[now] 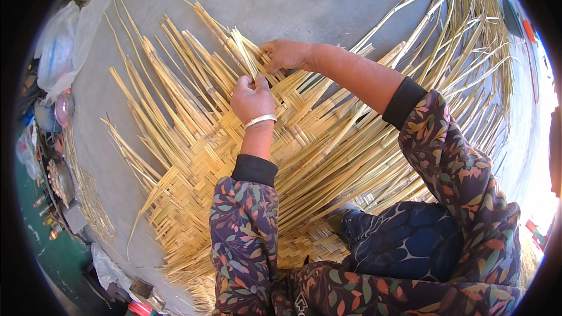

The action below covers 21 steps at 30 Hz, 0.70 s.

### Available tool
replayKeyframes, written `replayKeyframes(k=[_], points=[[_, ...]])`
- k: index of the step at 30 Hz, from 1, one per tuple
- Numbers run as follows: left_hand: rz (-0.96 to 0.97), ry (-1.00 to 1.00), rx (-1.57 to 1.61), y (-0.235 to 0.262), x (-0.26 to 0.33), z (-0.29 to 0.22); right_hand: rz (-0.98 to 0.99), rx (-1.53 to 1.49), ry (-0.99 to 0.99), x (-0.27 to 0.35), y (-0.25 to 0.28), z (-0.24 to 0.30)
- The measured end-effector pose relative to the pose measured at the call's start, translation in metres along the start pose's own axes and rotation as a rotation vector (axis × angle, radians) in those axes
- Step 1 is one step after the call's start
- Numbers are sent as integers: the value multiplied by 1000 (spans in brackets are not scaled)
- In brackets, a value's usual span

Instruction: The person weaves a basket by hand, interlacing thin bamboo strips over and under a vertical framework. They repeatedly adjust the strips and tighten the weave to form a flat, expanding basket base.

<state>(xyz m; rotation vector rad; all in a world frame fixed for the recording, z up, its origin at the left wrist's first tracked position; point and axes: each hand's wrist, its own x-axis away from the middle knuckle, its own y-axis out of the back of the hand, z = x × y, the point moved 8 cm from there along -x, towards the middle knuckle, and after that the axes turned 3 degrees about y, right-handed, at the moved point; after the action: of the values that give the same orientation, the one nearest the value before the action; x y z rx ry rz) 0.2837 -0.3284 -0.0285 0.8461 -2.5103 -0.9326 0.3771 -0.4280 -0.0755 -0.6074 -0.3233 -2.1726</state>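
Note:
A large woven mat of split, straw-coloured strips (193,169) lies on the floor, with long loose strip ends fanning out to the upper left and upper right. My left hand (253,98), with a silver bangle at the wrist, is closed at the mat's far edge, thumb and forefinger pinching a few pale strips (244,52) that stick up. Just beyond it, to the right, my right hand (287,55) has its fingers bent down around strips at the same edge. Its fingertips are partly hidden among the strips.
Thin loose strips (468,41) lie in a long bundle at the far right. Along the left are plastic bags (57,47), a pink round object (63,110) and a green surface (52,257) with small items. Grey floor (269,0) surrounds the mat. My knee (404,240) is over its near right part.

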Motion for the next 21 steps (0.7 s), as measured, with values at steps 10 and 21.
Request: replayKeyframes(k=[10, 21], points=[[24, -16, -25, -4, -1, 3, -223, 531, 126, 1, 2, 16], [30, 12, 21, -4, 1, 3, -97, -164, 28, 6, 1, -12]])
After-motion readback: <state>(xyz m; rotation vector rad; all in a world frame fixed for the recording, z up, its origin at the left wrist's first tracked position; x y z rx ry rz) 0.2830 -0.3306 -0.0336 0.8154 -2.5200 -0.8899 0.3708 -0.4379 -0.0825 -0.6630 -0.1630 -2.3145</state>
